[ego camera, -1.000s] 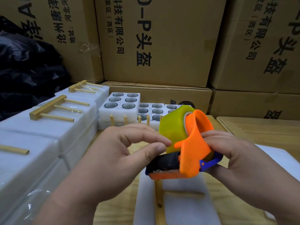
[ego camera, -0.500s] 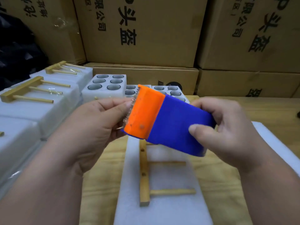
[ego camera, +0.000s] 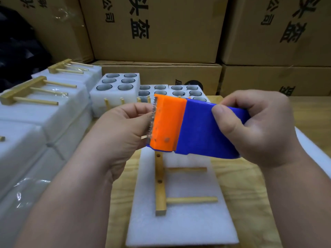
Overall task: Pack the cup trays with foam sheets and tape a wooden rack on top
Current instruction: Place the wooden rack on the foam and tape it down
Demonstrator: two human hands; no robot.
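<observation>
One wooden rack [ego camera: 160,183], one tape dispenser [ego camera: 193,127], two hands

The single head-worn camera looked forward and down from close above both hands, over the white foam sheet [ego camera: 180,228] on the pale wooden table [ego camera: 250,199], toward stacked brown cardboard boxes [ego camera: 161,27].

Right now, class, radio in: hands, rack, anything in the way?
Right hand grips dispenser; left hand pinches tape end at its teeth. Rack untaped on foam. Nothing in the way.
</observation>
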